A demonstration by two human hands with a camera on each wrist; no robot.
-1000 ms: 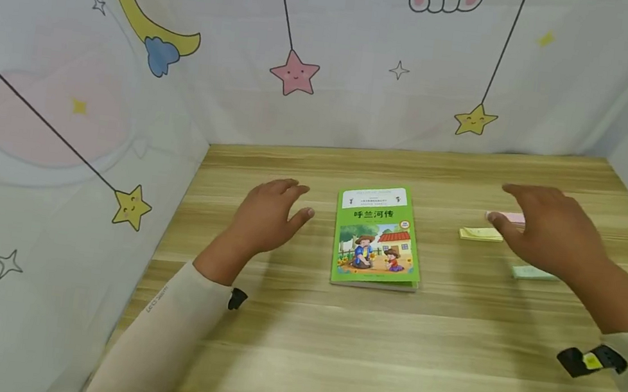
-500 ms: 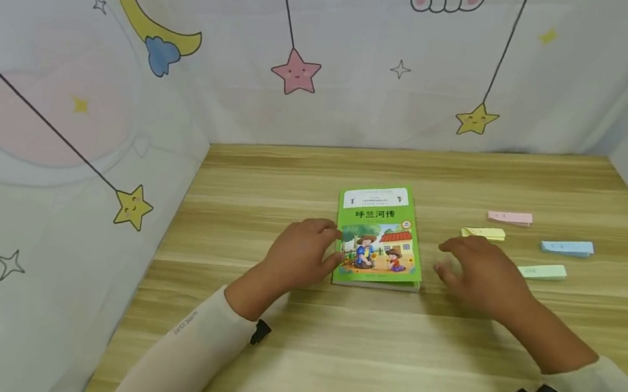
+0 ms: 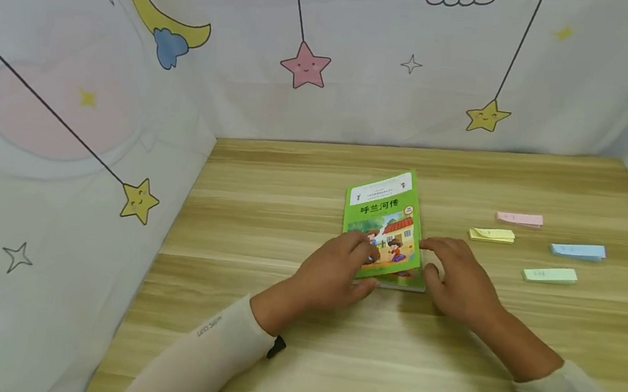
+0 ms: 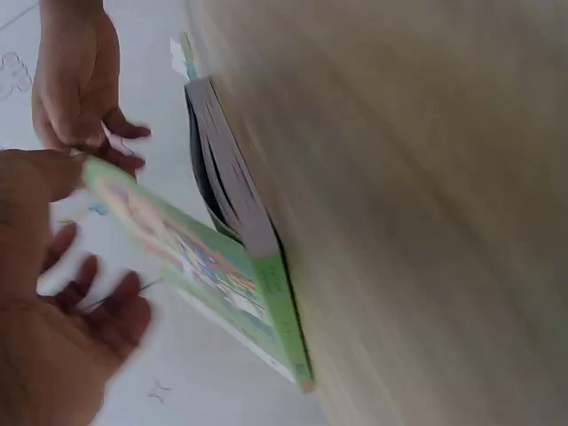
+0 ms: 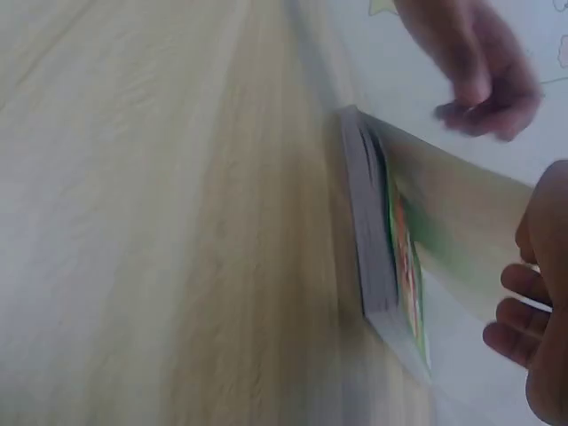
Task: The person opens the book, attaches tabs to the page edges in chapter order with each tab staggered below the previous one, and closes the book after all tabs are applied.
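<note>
A green paperback book (image 3: 383,220) with a farm scene on its front lies on the wooden table, its cover lifted at the right side. In the right wrist view the pages (image 5: 368,231) show below the raised cover (image 5: 470,222). My right hand (image 3: 464,281) is at the cover's right edge, pinching it between thumb and index finger. Over the lower left of the book is my left hand (image 3: 335,266), its fingers loosely bent above the cover; whether they touch it is hard to tell. The left wrist view shows the spine (image 4: 284,311) toward the left hand (image 4: 53,293).
Folded paper strips lie right of the book: pink (image 3: 519,219), yellow (image 3: 492,235), blue (image 3: 578,251) and green (image 3: 549,274). A white cloth backdrop (image 3: 358,110) with stars and a moon stands behind and beside the wooden table (image 3: 266,203).
Both hands have come inward to the book, the right from over the paper strips. The cover, flat half a second ago, is now raised on its right side.
</note>
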